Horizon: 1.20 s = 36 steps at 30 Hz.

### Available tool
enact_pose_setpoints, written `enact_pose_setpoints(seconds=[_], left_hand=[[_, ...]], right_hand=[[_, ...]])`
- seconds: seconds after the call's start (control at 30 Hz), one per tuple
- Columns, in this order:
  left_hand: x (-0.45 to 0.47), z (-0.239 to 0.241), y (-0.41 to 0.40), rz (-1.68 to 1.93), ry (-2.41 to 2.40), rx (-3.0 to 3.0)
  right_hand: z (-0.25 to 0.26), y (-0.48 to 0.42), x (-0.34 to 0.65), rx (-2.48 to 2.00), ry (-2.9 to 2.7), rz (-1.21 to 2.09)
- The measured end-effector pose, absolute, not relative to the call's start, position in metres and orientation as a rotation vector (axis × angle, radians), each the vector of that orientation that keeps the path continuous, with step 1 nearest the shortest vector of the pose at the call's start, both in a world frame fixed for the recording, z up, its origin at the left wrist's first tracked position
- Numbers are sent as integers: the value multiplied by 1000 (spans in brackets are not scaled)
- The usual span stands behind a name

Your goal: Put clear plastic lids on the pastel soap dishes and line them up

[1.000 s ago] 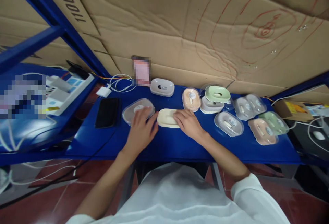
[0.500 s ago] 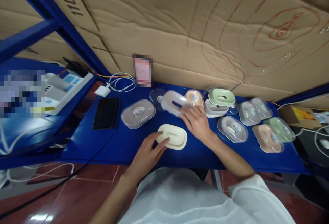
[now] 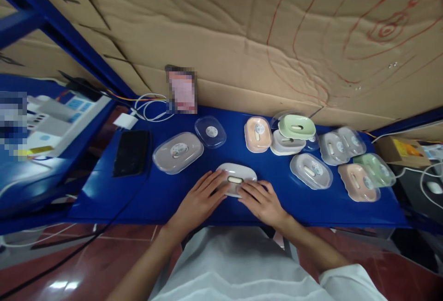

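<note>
A pale grey soap dish tray lies near the front of the blue table. Through its oval slot shows the cream ridge of the base under it. My left hand grips the left end, fingertips on the rim. On the right end, my right hand holds the tray with its fingers bent over the edge. Both thumbs are partly hidden. Beyond my hands lie a clear lid with a round sticker and a grey soap dish with a clear lid.
A peach soap dish and a green tray on a grey dish stand at the back. Several lidded soap dishes are on the right. A black phone-like slab, white charger and cables lie left. Cardboard walls the back.
The grey tray has come down from my raised right hand onto the cream base, covering it. My right hand moved down towards me, and both hands are now on the tray's ends.
</note>
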<state>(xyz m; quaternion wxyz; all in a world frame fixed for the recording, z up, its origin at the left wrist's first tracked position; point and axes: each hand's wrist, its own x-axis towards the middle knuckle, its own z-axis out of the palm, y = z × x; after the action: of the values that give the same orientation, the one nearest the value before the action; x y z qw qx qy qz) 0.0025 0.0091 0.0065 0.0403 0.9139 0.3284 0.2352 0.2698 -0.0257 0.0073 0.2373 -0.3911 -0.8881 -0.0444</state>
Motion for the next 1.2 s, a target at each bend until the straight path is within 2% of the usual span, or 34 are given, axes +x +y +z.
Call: enact_pose_setpoints(seconds=[0.17,0.3,0.5,0.63,0.8,0.97,1.2], left_hand=[[8,10,9,676,948,2758],[1,12,-10,726,1025,2722],[-21,8,-47,833,1226,2578],[-34,2,-42,880,1300,2503],[-23,-1,-20,883,1318,2429],[-9,2,-11,842,1330,2473],[-13,3,-21,823,1276,2517]], right_hand=[[26,-24,288,-1066,-2515,37],[44,42,258,-1060,-2527,187],[30,124,182,-1276,-2604,116],[23,94,215,-1370,-2417,203],[40,28,262,-1219,-2223,453],[29,-1,248,-922,-2615,184],[3,13,262,-683,-2641,-8]])
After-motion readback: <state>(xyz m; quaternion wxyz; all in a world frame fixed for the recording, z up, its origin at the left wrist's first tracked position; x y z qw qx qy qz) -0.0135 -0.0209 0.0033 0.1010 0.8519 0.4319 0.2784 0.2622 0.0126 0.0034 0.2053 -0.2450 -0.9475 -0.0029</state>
